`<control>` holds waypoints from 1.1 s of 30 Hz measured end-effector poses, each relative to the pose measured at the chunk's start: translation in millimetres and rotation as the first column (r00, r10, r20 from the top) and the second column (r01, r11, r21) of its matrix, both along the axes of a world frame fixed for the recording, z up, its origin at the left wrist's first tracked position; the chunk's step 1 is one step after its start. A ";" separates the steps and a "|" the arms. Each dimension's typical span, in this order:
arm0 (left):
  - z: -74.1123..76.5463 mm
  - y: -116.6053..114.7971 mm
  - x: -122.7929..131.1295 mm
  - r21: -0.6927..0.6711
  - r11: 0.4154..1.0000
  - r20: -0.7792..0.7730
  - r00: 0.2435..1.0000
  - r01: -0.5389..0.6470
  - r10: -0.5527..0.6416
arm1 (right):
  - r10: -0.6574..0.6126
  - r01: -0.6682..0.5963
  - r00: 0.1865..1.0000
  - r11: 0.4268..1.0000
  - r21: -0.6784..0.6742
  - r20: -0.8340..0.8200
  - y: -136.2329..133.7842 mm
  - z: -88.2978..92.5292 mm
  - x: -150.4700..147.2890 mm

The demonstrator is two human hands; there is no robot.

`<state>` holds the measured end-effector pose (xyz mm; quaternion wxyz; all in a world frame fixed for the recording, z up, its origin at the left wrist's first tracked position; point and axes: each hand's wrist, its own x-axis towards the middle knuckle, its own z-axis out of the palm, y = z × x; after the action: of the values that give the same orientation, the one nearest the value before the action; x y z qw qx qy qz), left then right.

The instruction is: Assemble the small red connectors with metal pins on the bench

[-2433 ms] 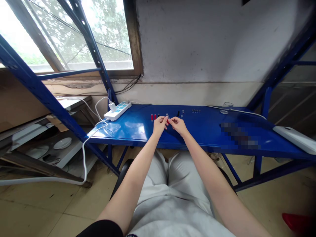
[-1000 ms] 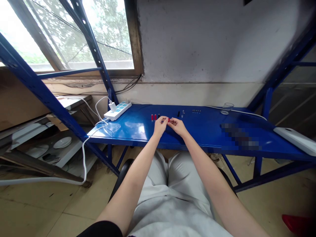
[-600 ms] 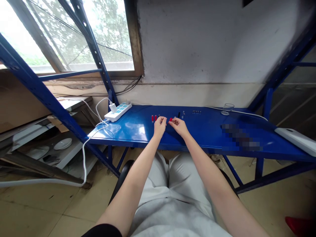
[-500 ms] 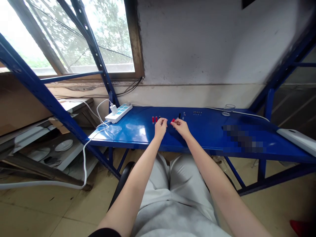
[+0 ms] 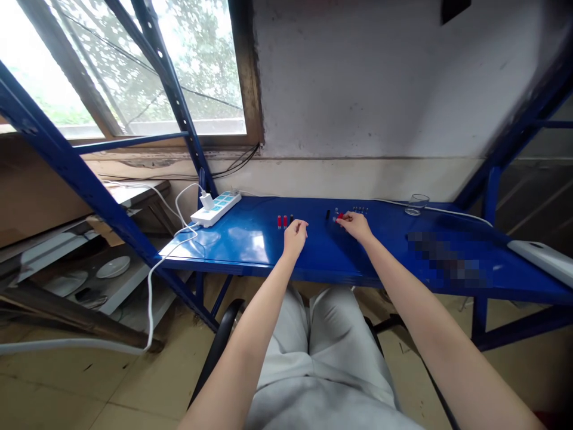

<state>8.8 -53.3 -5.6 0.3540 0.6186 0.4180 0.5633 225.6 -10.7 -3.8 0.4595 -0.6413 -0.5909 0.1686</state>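
My right hand (image 5: 357, 226) is closed in a pinch on a small red cylinder (image 5: 340, 215), low over the blue table (image 5: 250, 246). Right by its fingertips are small clear pieces (image 5: 334, 219). A black cylinder (image 5: 328, 214) lies just left of these. My left hand (image 5: 296, 236) has its fingers pressed together; anything between them is too small to make out. Beside it two red cylinders with pale ends (image 5: 282, 222) stand in a row, along with a dark one (image 5: 291, 219) partly covered by the hand.
Several tiny pieces (image 5: 360, 210) form rows behind my right hand. Farther right sit a clear glass cup (image 5: 416, 205), a blurred dark object (image 5: 447, 260) and a white device (image 5: 539, 257). A white power strip (image 5: 217, 209) with cables occupies the left end. Blue frame posts rise at both sides.
My right hand has moved right with the red cylinder, away from my left hand, to the small clear pieces. My left hand has stayed near the standing cylinders.
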 end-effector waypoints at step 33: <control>-5.0 4.7 0.8 -0.006 1.000 -0.057 0.998 0.005 -0.005 | 0.019 0.071 0.923 0.973 -0.217 0.385 27.4 3.2 -24.1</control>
<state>9.6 -48.7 -10.6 0.3452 0.6342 0.4281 0.5435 201.5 16.7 -0.5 0.2605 -0.7180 -0.6377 0.0998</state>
